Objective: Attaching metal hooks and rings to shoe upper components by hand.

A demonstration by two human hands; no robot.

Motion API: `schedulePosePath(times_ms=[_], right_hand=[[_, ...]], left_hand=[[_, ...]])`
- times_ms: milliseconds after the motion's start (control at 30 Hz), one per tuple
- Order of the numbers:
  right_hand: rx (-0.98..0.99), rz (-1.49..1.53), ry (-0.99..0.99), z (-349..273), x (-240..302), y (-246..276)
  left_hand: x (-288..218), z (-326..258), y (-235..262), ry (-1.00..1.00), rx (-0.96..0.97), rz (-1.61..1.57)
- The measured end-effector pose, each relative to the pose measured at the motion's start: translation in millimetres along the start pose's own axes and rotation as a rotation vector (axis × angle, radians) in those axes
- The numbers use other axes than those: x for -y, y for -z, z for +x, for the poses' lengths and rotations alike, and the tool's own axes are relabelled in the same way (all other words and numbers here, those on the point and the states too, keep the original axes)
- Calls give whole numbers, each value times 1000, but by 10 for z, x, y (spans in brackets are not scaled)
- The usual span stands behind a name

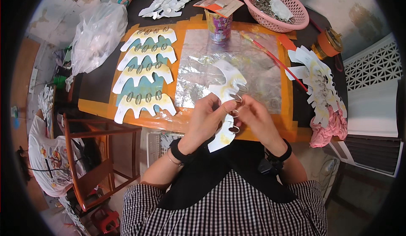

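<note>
My left hand (208, 115) pinches a white, curved cut-out piece (221, 139) with a scalloped edge and yellowish stains, held upright above the table's near edge. Thin metal rings (234, 129) stick out along its right side. Close against that side, my right hand (256, 119) has its fingers closed around a ring at the piece's edge; its fingertips are partly hidden. To the left lie several similar white pieces (145, 76) in a column, each with metal rings along its upper part, on a teal surface.
Orange tape (287, 104) frames a shiny plastic sheet (190, 73). A red brush (277, 60) lies across its right side. At the back stand a colourful cup (219, 27) and a pink basket (302, 21) of metal pieces. More stained pieces (319, 81) are piled right, above pink cloth (323, 132).
</note>
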State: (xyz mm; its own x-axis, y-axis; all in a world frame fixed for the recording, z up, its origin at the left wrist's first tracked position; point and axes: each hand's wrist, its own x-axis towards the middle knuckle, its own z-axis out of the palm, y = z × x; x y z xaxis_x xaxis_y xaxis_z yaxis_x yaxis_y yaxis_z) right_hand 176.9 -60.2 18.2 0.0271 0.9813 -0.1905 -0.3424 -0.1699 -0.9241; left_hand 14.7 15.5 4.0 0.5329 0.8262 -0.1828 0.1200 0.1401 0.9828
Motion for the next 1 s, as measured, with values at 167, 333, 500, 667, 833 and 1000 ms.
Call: schedulePosePath(times_ms=[167,333,500,667,833,1000], right_hand=[[11,-327,155,34,-68,57],[-21,-442,282,44,-51,21],[-59,-70,114,43,-103,61],[-23,-329,217,4,-40,49],[-71,-328,292,-4,-9,36],[-104,-311,333,-3,-29,86]], left_hand=[[-191,17,-37,86,4,-39],[-288,1,-3,223,63,-289],[-278,51,-126,244,-104,-451],[-311,54,-141,289,-105,-488],[-465,15,-168,358,-42,-491],[-347,-7,-25,347,199,-691]])
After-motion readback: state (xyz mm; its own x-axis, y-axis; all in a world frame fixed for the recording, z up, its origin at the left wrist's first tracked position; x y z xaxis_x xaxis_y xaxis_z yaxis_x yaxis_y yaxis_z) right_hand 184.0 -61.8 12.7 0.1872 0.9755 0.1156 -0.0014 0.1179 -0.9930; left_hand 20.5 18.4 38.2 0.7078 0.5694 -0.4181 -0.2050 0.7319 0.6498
